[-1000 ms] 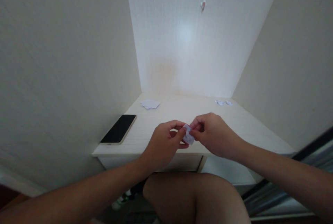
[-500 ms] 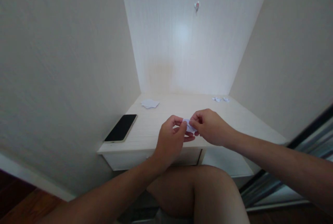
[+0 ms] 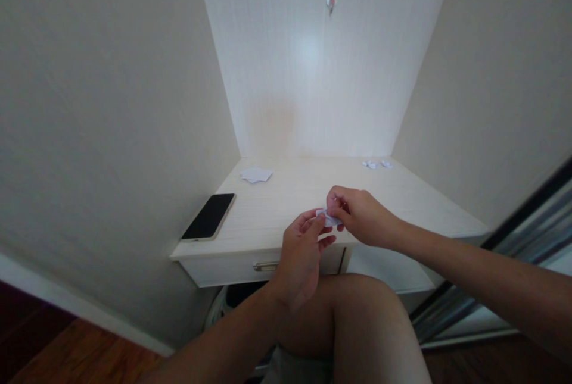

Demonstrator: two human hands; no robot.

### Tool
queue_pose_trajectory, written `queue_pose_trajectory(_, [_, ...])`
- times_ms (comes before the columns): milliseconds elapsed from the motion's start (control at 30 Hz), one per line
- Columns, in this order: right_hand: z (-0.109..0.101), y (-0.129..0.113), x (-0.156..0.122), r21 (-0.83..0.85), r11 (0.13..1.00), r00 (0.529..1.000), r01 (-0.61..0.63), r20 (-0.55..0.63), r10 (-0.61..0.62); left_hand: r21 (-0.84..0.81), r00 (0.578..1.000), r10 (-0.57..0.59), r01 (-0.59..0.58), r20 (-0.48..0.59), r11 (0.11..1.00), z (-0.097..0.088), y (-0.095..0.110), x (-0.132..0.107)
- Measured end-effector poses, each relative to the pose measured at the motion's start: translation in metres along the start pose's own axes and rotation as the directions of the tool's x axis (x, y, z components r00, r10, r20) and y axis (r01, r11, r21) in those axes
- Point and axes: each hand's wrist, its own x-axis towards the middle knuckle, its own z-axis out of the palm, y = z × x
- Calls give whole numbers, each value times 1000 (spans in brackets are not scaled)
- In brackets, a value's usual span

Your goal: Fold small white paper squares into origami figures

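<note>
Between my two hands, above the front part of the desk, is a small piece of white paper (image 3: 329,219) that looks folded. My left hand (image 3: 306,247) pinches its left side with the thumb on top and fingers beneath. At its right and upper side, my right hand (image 3: 360,214) grips the paper between thumb and bent fingers. Fingers cover much of the paper, so its exact fold is hidden. A few loose sheets of white paper (image 3: 257,174) lie in a stack at the back left. Several small crumpled-looking white paper pieces (image 3: 372,164) lie at the back right.
A phone (image 3: 208,217) with a dark screen lies at the left edge of the white desk (image 3: 295,187). Below the desktop, a drawer handle (image 3: 265,267) shows. Walls enclose the desk at the back and both sides; a hook (image 3: 330,3) is on the back wall.
The view has shifted slightly. My left hand has turned and moved a little right, showing the drawer handle. Both hands still hold the paper, with the right fingers raised slightly along it.
</note>
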Motion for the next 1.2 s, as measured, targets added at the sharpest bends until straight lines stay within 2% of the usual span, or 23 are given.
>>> queue_pose_trajectory(100, [2,0,-3,71,997,1000,16,4,-17,-9,999,32,-32,-23,999,3,0,-1])
queue_pose_trajectory(233, [4,-2,-4,105,994,999,-31,-35,35,-32,992,101,-104,-82,994,6,-3,2])
queue_pose_trajectory(300, [4,-3,-4,65,997,998,-34,-50,37,-37,988,124,-128,-88,991,5,-4,4])
queue_pose_trajectory(467, [6,-1,0,-81,996,998,44,-35,-47,-10,986,130,-132,-102,991,1,-7,4])
queue_pose_trajectory(633, [10,3,5,-101,995,1000,21,-13,-23,21,983,135,-134,-124,991,-4,-9,3])
queue_pose_trajectory(1000, [16,7,9,-32,999,998,-42,42,43,-19,988,44,-47,-148,999,-11,-10,8])
queue_pose_trajectory(1200, [18,7,9,-52,998,999,-22,43,24,-21,989,-26,23,-148,1000,-14,-8,8])
